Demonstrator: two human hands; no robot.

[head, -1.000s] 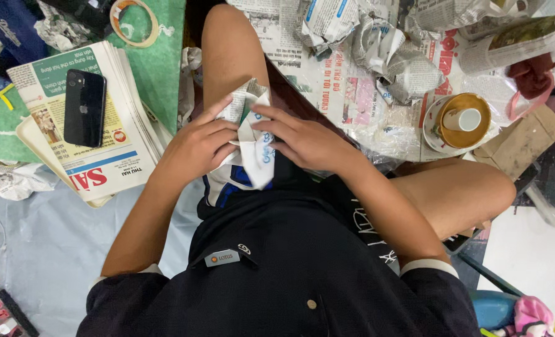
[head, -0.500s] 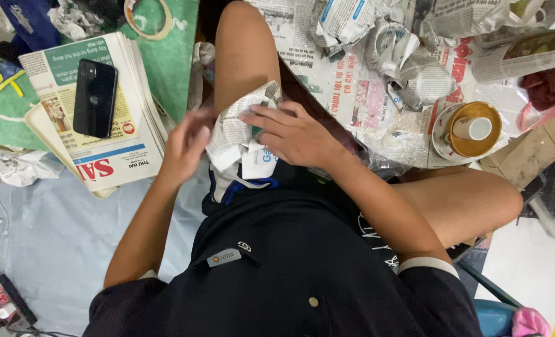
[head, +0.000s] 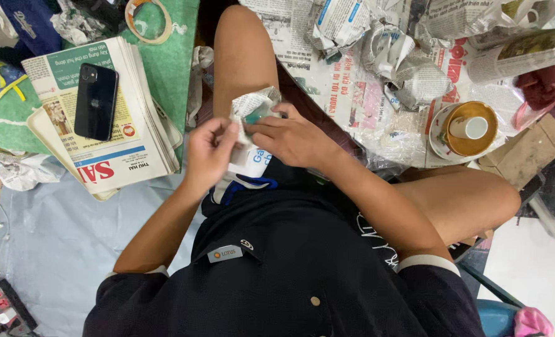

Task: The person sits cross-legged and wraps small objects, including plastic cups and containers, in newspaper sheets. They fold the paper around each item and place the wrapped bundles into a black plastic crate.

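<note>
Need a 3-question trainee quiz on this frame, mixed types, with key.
1. True or false: the phone lies on the newspaper stack.
2. Which hands touch the paper-wrapped bundle? A) left hand only B) right hand only C) both
3. Fill in: the tape roll lies on a ____ mat.

Key: 1 true; 2 C; 3 green.
</note>
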